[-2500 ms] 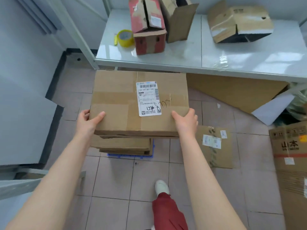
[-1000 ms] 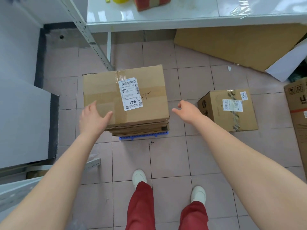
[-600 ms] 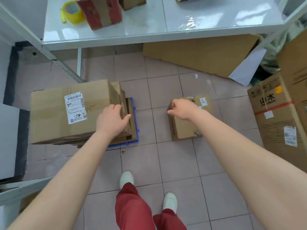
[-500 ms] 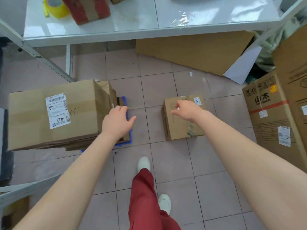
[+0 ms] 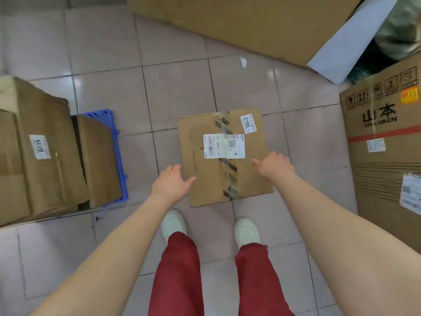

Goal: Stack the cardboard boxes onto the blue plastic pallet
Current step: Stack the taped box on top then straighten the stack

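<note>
Small taped box (image 5: 224, 156) sits on floor tiles, right of the blue pallet (image 5: 118, 156) with its 2 stacked boxes (image 5: 45, 151). Left hand (image 5: 170, 184) and right hand (image 5: 273, 165) flank the small box, fingers spread, gripping nothing.

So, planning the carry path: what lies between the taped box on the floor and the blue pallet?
Only bare floor tiles separate the taped box from the blue pallet, seen in the head view.
</note>
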